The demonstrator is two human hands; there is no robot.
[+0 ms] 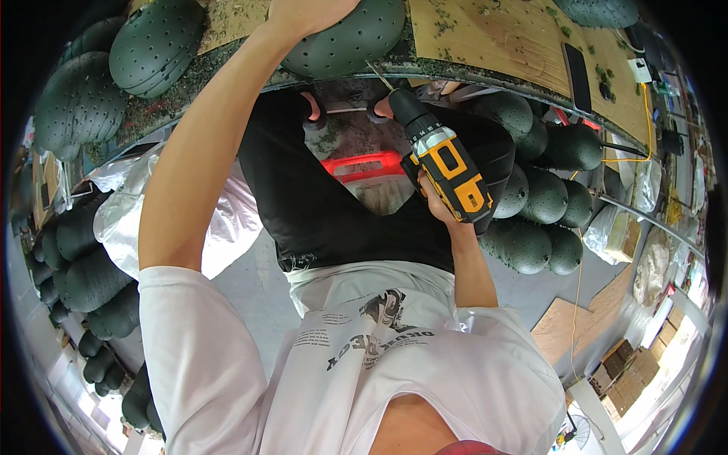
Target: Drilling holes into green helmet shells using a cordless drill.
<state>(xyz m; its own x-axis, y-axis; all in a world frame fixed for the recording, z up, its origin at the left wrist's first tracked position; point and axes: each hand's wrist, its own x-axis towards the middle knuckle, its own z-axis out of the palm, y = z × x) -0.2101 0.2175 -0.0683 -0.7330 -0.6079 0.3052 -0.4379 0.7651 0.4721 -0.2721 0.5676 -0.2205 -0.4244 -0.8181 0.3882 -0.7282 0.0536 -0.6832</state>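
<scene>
Overhead, both hands grip: left [307, 14] the perforated green dome [349, 38], right [436, 203] the yellow drill [444, 163], stacked domes [542, 201] beside.

Plywood workbench [493, 45]: green perforated domes [349, 38], black phone [578, 76], scattered green debris [447, 26] on top.

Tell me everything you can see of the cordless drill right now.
The cordless drill is yellow and black plastic with a silvery collar behind a black chuck. The right hand holds its grip from below. It tilts up and to the left, its thin bit reaching the table edge beside the dark green perforated dome that the left hand presses down.
</scene>
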